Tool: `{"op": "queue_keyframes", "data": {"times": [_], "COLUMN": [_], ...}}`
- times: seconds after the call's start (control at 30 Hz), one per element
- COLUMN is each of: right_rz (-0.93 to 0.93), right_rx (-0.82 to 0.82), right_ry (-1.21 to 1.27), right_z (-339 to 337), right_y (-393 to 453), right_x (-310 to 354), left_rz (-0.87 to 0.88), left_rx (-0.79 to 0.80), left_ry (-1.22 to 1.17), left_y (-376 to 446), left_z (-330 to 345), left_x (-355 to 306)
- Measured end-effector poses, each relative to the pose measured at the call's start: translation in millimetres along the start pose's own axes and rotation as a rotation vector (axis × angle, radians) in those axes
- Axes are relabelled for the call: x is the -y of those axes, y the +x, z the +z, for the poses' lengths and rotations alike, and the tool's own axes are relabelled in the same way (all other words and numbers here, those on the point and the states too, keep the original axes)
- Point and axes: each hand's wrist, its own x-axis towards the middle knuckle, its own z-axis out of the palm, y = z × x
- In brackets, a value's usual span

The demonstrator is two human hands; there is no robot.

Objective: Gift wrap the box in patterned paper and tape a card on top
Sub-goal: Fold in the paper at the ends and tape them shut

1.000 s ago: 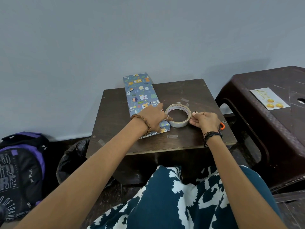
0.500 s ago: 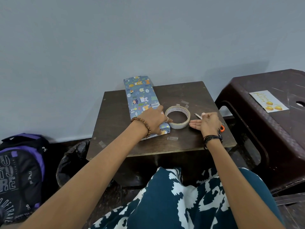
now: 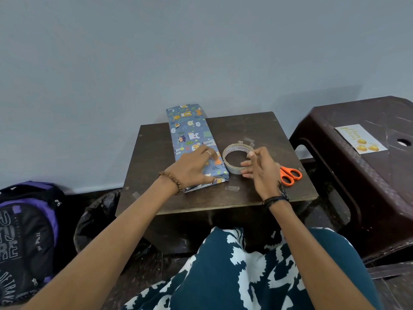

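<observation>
A long box wrapped in blue cartoon-patterned paper [image 3: 190, 133] lies on the small dark table [image 3: 257, 128], its far end sticking past the table's back edge. My left hand [image 3: 193, 168] presses down on the box's near end, fingers on top and thumb along the folded end. A roll of clear tape [image 3: 232, 151] lies flat just right of the box. My right hand [image 3: 260, 170] hovers over the roll's right side with fingers spread; I cannot tell if a bit of tape clings to them. The card [image 3: 361, 138] with yellow print lies on the brown stool.
Orange-handled scissors [image 3: 290, 174] lie on the table right of my right hand. Short tape strips [image 3: 232, 188] are stuck on the tabletop. A brown plastic stool [image 3: 357, 175] stands to the right. A purple-black backpack [image 3: 26, 233] and a black bag [image 3: 98, 215] sit on the floor at left.
My right hand let go of the scissors, which now lie on the table, and rose over the tape roll with fingers spread. My left hand slid off the roll fully onto the box.
</observation>
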Motion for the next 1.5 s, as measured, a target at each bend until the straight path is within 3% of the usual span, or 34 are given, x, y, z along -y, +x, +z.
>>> {"op": "queue_keyframes", "data": {"times": [0.2,0.43,0.57,0.7,1.2,1.5], "right_rz": [-0.037,-0.41,-0.692,-0.849,-0.941,-0.976], "right_rx": [-0.036,-0.026,-0.052,-0.098,-0.213,-0.184], "right_ry": [-0.02,-0.136,-0.311,-0.456,-0.618,-0.652], "right_z": [-6.9,3.5,16.7,26.2,25.6,24.2], "right_y": [2.9,-27.3,-36.8,-41.5,-37.5,-39.2], "right_x": [1.0,-1.3,-11.3,-15.4,-24.9,-25.8], "left_rz": [0.0,-0.041,-0.053,-0.058,-0.028,-0.034], "left_rx": [0.002,-0.138,-0.186,-0.199,-0.25,-0.266], "left_ry": [-0.037,-0.171,-0.198,-0.214,-0.238,-0.239], "left_y": [-3.4,-13.1,-13.5,-12.6,-11.3,-11.1], "left_z": [2.3,19.4,24.9,26.9,33.0,33.7], "left_x": [4.3,0.5,0.7,3.1,8.2,8.4]}}
